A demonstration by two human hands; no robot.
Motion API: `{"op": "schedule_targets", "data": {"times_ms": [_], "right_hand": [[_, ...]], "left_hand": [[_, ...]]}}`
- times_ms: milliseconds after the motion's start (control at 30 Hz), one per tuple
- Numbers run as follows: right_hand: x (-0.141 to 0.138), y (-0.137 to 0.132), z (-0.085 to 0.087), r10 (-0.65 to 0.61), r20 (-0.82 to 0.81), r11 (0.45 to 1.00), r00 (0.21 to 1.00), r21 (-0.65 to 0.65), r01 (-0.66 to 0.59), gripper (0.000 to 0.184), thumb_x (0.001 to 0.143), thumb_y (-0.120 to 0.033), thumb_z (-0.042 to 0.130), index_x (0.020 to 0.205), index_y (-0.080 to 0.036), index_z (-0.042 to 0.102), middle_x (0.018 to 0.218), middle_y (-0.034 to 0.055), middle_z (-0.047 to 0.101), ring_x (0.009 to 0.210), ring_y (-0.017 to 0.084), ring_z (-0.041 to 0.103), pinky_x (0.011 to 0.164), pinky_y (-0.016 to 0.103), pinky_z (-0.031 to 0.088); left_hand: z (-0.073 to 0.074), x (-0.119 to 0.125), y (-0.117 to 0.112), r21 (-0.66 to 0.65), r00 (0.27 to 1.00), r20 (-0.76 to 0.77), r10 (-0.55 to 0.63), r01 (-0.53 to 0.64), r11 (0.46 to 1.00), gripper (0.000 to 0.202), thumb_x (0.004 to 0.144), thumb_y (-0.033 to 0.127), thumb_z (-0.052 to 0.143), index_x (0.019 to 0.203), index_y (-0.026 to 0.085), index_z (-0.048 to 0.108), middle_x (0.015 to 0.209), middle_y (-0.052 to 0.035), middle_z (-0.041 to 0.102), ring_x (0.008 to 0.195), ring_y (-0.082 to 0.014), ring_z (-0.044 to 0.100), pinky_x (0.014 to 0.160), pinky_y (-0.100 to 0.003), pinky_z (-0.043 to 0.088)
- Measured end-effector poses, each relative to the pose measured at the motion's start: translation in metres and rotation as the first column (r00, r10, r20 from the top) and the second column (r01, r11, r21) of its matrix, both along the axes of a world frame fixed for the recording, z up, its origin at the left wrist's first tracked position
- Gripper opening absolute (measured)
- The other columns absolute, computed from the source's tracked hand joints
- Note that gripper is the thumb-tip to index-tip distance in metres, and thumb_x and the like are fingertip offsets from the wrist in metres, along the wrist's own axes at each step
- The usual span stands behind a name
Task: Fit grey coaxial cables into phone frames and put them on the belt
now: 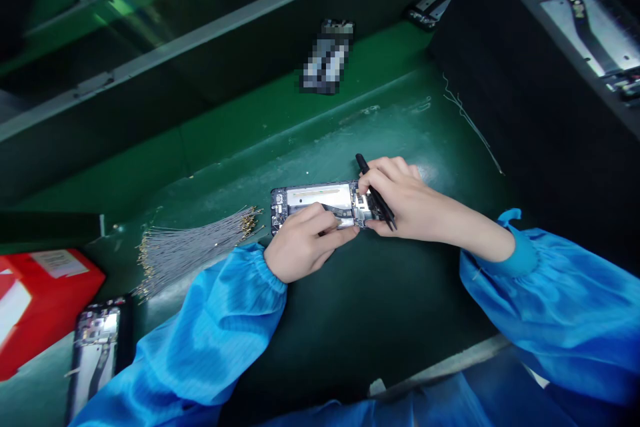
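An opened phone [313, 200] with its back cover off lies flat on the green bench, showing a silver plate and circuit boards. My left hand [305, 243] rests on its near edge, fingers curled and pinched over a thin cable on the phone. My right hand [400, 197] is closed on black tweezers [376, 193], their tips at the phone's right end. Both arms wear blue sleeves.
A bundle of thin grey cables with gold ends [193, 250] lies left of the phone. A red box [40, 300] and another opened phone [95, 347] sit at lower left. More phones lie on the conveyor [327, 57] and in a black tray [585, 20] at upper right.
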State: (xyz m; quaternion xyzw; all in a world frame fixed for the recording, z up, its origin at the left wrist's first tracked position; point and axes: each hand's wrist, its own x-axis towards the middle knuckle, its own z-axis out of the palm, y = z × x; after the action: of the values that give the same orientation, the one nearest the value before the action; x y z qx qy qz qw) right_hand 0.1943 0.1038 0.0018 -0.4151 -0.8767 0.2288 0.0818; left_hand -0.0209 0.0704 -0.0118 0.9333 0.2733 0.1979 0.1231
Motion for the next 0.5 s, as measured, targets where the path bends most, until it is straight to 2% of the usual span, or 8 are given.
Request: {"op": "schedule_targets", "data": {"times_ms": [300, 500], "right_hand": [[-0.0092, 0.0026, 0.0047, -0.010, 0.079, 1.000, 0.997, 0.010, 0.009, 0.031, 0.067, -0.031, 0.058, 0.091, -0.022, 0.041, 0.099, 0.0065, 0.042, 0.090, 0.025, 0.037, 0.067, 0.032, 0.026], [-0.0074, 0.0061, 0.0041, 0.017, 0.063, 1.000, 0.998, -0.024, -0.016, 0.030, 0.068, -0.033, 0.058, 0.091, -0.024, 0.041, 0.100, 0.0062, 0.042, 0.091, 0.025, 0.037, 0.067, 0.032, 0.026]], "left_hand": [[-0.0005, -0.0021, 0.0012, -0.055, 0.999, -0.033, -0.007, 0.005, 0.998, 0.031, 0.085, 0.013, 0.037, 0.104, 0.017, 0.061, 0.072, -0.0044, 0.049, 0.068, -0.0150, 0.042, 0.061, -0.027, 0.042], [-0.0022, -0.0012, 0.0003, -0.137, 0.999, 0.024, 0.040, -0.036, 0.990, 0.032, 0.081, 0.009, 0.035, 0.098, 0.014, 0.061, 0.073, -0.0044, 0.052, 0.069, -0.0148, 0.045, 0.065, -0.028, 0.044]]}}
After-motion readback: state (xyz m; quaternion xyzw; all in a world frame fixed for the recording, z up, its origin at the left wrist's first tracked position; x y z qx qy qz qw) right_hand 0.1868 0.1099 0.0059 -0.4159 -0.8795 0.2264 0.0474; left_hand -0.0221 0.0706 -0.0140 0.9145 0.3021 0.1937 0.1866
